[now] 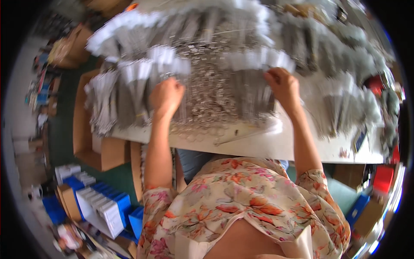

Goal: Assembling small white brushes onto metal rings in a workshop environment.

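Note:
My left hand point(167, 97) is closed, its fingers curled in front of a bundle of thin wire brushes point(137, 82) with white, bristly-looking ends. Whatever it may hold is hidden by the fingers and blurred. My right hand point(283, 85) is pinched at the right side of another brush bundle point(250, 86), close to its white ends. I cannot make out what lies between those fingertips. Between the two hands spreads a heap of small shiny metal loops point(209, 93). One single brush point(252, 134) lies near the table's front edge, its pale end toward the right.
More brush bundles point(189, 26) line the back of the white table point(263, 149), and others point(340, 105) stand at its right. An open cardboard box point(101, 162) is by the left edge. Blue and white boxes point(103, 209) sit at lower left; a red box point(383, 179) is at right.

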Demonstrator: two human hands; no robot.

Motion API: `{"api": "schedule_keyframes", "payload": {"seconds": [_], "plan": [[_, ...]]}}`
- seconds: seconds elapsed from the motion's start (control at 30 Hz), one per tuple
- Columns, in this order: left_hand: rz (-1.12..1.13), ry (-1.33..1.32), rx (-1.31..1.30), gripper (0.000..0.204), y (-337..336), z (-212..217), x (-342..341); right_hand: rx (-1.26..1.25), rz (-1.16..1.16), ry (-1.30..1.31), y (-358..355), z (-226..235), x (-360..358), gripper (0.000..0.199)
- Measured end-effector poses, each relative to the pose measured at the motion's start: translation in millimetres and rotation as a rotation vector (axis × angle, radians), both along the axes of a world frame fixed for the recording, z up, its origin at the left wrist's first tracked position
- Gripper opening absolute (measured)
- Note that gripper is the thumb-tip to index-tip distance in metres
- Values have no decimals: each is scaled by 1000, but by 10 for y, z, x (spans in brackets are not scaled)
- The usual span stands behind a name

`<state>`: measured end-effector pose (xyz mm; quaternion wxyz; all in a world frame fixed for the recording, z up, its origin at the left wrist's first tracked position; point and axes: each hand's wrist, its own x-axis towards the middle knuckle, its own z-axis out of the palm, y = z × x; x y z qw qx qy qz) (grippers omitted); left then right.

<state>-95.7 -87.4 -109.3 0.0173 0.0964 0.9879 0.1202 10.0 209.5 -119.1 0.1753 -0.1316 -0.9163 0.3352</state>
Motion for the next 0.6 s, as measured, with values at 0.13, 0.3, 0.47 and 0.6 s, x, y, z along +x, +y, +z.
{"api": "schedule_keyframes", "payload": {"seconds": [0.13,0.3,0.47,0.6], "plan": [[-8,33,132,15,44,8,40,100,-32,-138,35,-25,-162,28],[64,-11,699,14,-108,89,191,-59,14,-207,62,32,-276,26],[92,320,695,24,-741,271,-253,-891,33,109,318,68,-101,18],[110,136,-36,37,-2045,-44,-720,-1211,-40,448,754,194,113,9]]}}
